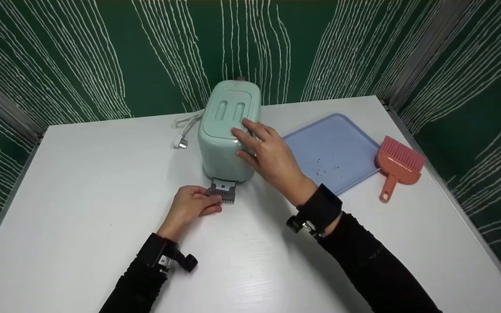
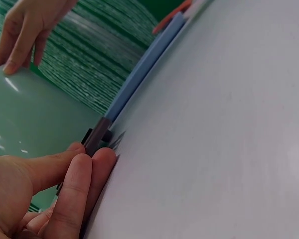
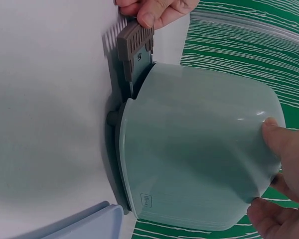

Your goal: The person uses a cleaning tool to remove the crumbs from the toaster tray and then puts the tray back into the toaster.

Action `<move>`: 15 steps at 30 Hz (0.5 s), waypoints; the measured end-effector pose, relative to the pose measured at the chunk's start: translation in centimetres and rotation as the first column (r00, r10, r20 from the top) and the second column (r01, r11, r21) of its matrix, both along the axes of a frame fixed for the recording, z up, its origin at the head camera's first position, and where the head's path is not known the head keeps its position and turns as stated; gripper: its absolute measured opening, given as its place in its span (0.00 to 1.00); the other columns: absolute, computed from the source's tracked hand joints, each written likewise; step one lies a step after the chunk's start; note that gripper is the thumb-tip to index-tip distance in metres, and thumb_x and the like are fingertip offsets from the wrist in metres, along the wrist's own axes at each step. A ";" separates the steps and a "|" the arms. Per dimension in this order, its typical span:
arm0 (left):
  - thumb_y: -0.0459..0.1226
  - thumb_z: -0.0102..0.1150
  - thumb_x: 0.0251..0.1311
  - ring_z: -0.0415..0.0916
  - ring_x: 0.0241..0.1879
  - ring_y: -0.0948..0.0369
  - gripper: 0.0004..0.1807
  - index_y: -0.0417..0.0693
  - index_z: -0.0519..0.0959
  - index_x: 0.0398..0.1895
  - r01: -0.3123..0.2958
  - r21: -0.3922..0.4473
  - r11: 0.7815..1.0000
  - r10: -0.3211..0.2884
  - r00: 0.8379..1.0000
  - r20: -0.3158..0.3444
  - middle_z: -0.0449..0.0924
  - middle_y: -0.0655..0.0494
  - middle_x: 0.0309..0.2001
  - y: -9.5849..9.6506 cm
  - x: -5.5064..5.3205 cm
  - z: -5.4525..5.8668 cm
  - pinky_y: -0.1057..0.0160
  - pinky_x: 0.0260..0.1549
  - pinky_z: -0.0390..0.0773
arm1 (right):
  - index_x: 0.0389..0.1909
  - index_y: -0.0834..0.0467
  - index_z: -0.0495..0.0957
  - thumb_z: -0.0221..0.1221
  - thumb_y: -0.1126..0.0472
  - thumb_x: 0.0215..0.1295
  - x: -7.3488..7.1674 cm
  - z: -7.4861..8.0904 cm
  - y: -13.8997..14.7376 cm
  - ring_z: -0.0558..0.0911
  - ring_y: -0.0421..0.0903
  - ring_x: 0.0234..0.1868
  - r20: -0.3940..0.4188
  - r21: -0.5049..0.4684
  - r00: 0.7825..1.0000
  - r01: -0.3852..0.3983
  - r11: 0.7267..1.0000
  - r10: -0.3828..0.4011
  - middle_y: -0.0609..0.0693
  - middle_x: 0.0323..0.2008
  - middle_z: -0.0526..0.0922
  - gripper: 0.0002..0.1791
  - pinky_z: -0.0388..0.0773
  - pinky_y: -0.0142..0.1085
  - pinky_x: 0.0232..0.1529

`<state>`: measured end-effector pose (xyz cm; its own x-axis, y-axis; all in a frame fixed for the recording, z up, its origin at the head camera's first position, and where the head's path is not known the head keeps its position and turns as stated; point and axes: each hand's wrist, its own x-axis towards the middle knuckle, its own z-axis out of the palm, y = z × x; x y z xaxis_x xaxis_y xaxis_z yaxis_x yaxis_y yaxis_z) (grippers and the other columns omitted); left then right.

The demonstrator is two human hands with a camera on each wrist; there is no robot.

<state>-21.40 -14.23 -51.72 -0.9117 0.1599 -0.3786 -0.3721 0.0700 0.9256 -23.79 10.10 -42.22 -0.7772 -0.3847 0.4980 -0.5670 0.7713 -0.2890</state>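
Note:
A mint-green toaster (image 1: 220, 158) stands upright on the white table, its lid on top with two oblong grooves. From the bottom of its near end juts a crumb tray (image 1: 225, 188) with a grey ribbed handle, partly out of the body. My left hand (image 1: 192, 203) pinches that handle between thumb and fingers, low over the table. My right hand (image 1: 272, 156) rests its spread fingertips on the toaster's upper right edge; the right wrist view shows its thumb (image 3: 273, 134) touching the rounded shell. The inner part of the crumb tray is hidden inside the toaster.
Right of the toaster lies a blue tray (image 1: 350, 143) with dark crumbs on it. An orange dustpan with a pink brush (image 1: 400, 163) overlaps the tray's right edge. A white power cord and plug (image 1: 180, 141) lie left of the toaster. Green walls stand behind.

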 end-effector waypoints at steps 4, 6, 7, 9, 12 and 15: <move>0.25 0.70 0.67 0.91 0.28 0.60 0.12 0.27 0.77 0.47 -0.001 -0.006 1.000 0.001 1.000 -0.005 0.91 0.44 0.35 0.2 -0.3 -0.1 0.67 0.37 0.90 | 0.73 0.51 0.78 0.64 0.50 0.78 0.0 0.0 0.0 0.77 0.65 0.72 0.000 -0.002 1.000 -0.001 1.000 0.001 0.59 0.76 0.74 0.27 0.79 0.57 0.71; 0.26 0.70 0.67 0.91 0.28 0.60 0.13 0.27 0.77 0.48 -0.005 -0.003 1.000 0.005 1.000 -0.004 0.91 0.44 0.35 0.2 -0.4 -0.1 0.67 0.37 0.90 | 0.73 0.51 0.78 0.64 0.50 0.78 0.0 0.0 0.0 0.77 0.64 0.73 0.001 -0.002 1.000 0.000 1.000 0.000 0.59 0.76 0.74 0.27 0.79 0.57 0.71; 0.26 0.70 0.67 0.91 0.28 0.60 0.13 0.27 0.77 0.48 -0.005 -0.003 1.000 0.005 1.000 -0.004 0.91 0.44 0.35 0.2 -0.5 -0.1 0.67 0.37 0.90 | 0.73 0.51 0.78 0.64 0.50 0.78 -0.1 0.0 0.0 0.77 0.64 0.73 0.003 -0.002 1.000 0.001 1.000 -0.001 0.59 0.76 0.74 0.27 0.79 0.57 0.71; 0.26 0.70 0.67 0.91 0.28 0.60 0.13 0.27 0.77 0.48 -0.005 -0.003 1.000 0.005 1.000 -0.007 0.91 0.44 0.35 0.3 -0.5 -0.1 0.68 0.37 0.90 | 0.73 0.51 0.78 0.64 0.50 0.78 -0.1 -0.1 0.0 0.76 0.64 0.73 0.007 -0.001 1.000 0.003 1.000 -0.003 0.59 0.76 0.74 0.27 0.79 0.57 0.71; 0.27 0.70 0.67 0.91 0.29 0.61 0.13 0.28 0.78 0.48 -0.007 -0.006 1.000 0.007 1.000 -0.013 0.92 0.43 0.35 0.3 -0.6 -0.1 0.68 0.37 0.90 | 0.73 0.51 0.78 0.64 0.50 0.78 -0.1 -0.1 0.0 0.76 0.64 0.73 0.012 -0.001 1.000 0.004 1.000 -0.004 0.59 0.76 0.74 0.27 0.79 0.57 0.71; 0.28 0.70 0.68 0.91 0.28 0.61 0.11 0.28 0.79 0.46 -0.008 -0.010 1.000 0.008 1.000 -0.022 0.92 0.43 0.35 0.3 -0.7 -0.1 0.68 0.37 0.90 | 0.74 0.51 0.77 0.64 0.50 0.78 -0.1 0.0 -0.1 0.76 0.64 0.73 0.019 0.001 1.000 0.006 1.000 -0.006 0.58 0.76 0.74 0.27 0.79 0.57 0.72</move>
